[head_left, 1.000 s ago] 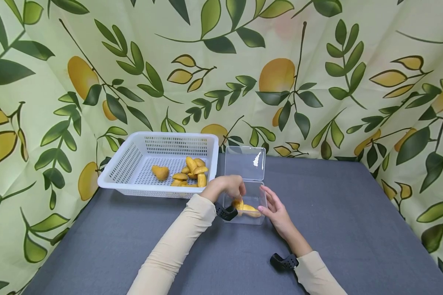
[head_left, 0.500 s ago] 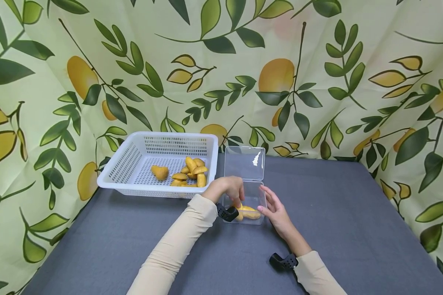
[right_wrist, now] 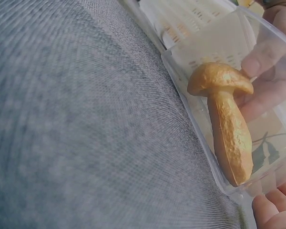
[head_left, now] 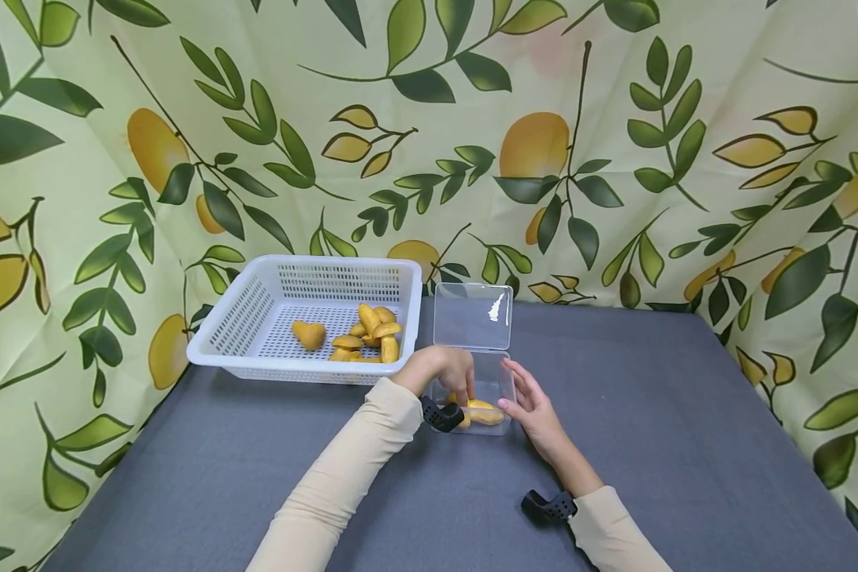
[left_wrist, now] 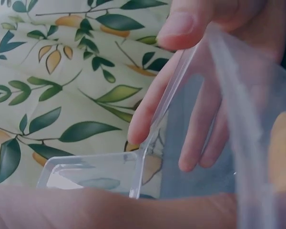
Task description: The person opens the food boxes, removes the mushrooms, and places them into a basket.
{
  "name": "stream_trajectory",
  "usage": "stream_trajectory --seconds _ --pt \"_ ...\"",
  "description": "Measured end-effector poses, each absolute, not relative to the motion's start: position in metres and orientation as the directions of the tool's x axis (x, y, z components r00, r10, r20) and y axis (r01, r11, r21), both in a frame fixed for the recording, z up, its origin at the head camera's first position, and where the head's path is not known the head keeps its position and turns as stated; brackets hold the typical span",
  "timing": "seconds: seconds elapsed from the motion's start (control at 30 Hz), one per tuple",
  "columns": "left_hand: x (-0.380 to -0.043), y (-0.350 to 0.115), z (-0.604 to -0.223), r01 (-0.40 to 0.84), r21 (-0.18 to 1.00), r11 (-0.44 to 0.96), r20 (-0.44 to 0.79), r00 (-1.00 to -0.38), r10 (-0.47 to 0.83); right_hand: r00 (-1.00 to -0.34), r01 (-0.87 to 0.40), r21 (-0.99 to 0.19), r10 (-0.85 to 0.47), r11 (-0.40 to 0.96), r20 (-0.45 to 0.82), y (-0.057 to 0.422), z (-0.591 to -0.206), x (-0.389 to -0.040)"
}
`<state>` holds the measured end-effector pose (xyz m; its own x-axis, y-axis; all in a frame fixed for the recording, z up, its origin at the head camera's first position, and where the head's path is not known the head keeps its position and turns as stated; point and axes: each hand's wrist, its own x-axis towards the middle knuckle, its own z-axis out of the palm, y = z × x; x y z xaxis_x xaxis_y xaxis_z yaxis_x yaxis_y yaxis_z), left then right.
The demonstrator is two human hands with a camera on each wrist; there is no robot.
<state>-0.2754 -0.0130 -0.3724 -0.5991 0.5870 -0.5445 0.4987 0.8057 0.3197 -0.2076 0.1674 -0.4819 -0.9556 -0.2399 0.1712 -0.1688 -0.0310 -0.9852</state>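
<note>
A clear plastic box stands on the table, its lid folded back. Inside lies a tan-yellow mushroom, its cap toward my left hand and its stem toward my right. My left hand reaches down into the box from the left; thumb and a finger are at the mushroom's cap and appear to pinch it. The head view hides most of these fingertips. My right hand holds the box's right side, thumb at the near wall and fingers along the outside.
A white perforated basket stands at the left, with several more mushrooms mostly in its right part. Grey cloth covers the table. A leaf-and-fruit patterned curtain closes off the back and sides.
My left hand has sunk slightly deeper into the box, and the mushroom's cap end now lies lower. My right hand and the box have stayed in place.
</note>
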Motion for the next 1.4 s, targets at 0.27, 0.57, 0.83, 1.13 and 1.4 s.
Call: stream_trajectory --seconds 0.27,0.57,0.83,1.13,1.4 --pt "-0.271 -0.011 -0.374 0.521 0.274 0.808 -0.521 -0.626 0.581 -0.957 -0.169 -0.985 -0.233 -0.025 0.171 0.167 -0.48 -0.206" --pt "-0.269 -0.014 -0.374 0.504 0.302 0.809 -0.492 -0.645 0.585 -0.96 -0.17 -0.985 -0.224 -0.015 0.169 0.166 -0.48 -0.207" --pt "-0.27 -0.019 -0.374 0.489 0.409 0.771 -0.475 -0.607 0.637 -0.95 -0.206 -0.978 -0.231 -0.04 0.21 0.167 -0.483 -0.207" --pt "-0.271 -0.024 -0.37 0.498 0.454 0.738 -0.446 -0.59 0.673 -0.954 -0.189 -0.982 -0.231 -0.025 0.19 0.167 -0.482 -0.206" --pt "-0.271 -0.033 -0.362 0.536 0.473 0.699 -0.383 -0.59 0.711 -0.954 -0.169 -0.985 -0.246 -0.021 0.169 0.167 -0.481 -0.206"
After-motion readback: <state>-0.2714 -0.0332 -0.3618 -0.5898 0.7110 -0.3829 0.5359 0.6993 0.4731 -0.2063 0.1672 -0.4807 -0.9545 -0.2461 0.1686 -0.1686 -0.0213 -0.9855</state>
